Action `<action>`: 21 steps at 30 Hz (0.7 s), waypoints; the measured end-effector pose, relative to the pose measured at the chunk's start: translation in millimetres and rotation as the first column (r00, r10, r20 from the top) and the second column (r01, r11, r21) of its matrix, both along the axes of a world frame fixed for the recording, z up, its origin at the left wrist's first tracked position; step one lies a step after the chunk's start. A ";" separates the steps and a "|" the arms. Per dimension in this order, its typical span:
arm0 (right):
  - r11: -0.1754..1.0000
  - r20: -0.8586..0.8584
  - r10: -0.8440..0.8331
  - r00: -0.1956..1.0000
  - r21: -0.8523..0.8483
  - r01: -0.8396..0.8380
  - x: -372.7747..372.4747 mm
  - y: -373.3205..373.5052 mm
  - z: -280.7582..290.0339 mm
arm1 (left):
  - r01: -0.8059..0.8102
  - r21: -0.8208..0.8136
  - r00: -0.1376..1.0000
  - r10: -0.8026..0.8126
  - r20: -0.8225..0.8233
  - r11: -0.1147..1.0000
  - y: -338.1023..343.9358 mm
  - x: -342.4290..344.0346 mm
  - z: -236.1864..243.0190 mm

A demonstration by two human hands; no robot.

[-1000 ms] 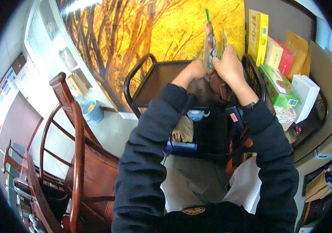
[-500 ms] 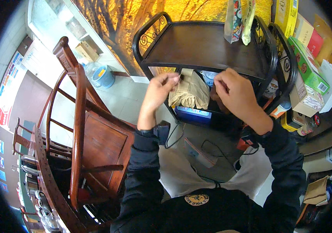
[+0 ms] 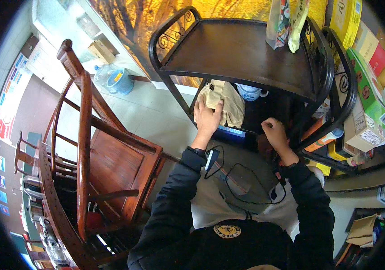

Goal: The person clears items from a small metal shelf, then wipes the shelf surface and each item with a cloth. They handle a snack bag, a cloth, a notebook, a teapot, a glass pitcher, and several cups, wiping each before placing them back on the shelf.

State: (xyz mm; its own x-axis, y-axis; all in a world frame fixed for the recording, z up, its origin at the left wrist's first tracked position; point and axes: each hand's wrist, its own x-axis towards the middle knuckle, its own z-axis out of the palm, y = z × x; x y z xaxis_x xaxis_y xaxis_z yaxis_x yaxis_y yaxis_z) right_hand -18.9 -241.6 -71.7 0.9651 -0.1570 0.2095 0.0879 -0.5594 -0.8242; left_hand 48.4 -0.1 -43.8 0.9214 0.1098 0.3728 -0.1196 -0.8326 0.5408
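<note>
While the left hand (image 3: 208, 119), thumb and fingers apart, touches the brown bag (image 3: 234, 107) just ahead on the lower shelf (image 3: 257, 113), maybe gripping, the right hand (image 3: 275, 132) is curled farther away, nothing showing.

Black long-sleeved top (image 3: 264, 240) (round pale badge (image 3: 227, 231)), light trousers (image 3: 209, 200), dark wristbands (image 3: 197, 152).

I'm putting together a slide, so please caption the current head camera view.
Left hand on a brown paper bag beneath a dark shelf, right hand apart from it.
</note>
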 end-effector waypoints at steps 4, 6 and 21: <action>0.999 -0.034 0.031 0.999 0.035 -0.030 3.6 -5.5 -4.0 | -0.001 -0.097 1.000 0.002 0.011 0.995 -11.9 3.8 -4.8; 0.997 0.011 0.061 0.998 0.043 -0.062 2.9 -4.4 -2.7 | 0.052 -0.233 0.993 -0.025 0.115 0.971 -13.8 7.6 -6.2; 0.990 0.031 0.024 0.999 0.136 -0.028 -0.2 -16.2 -5.0 | 0.141 -0.682 0.973 0.028 0.231 0.717 9.8 -30.2 58.7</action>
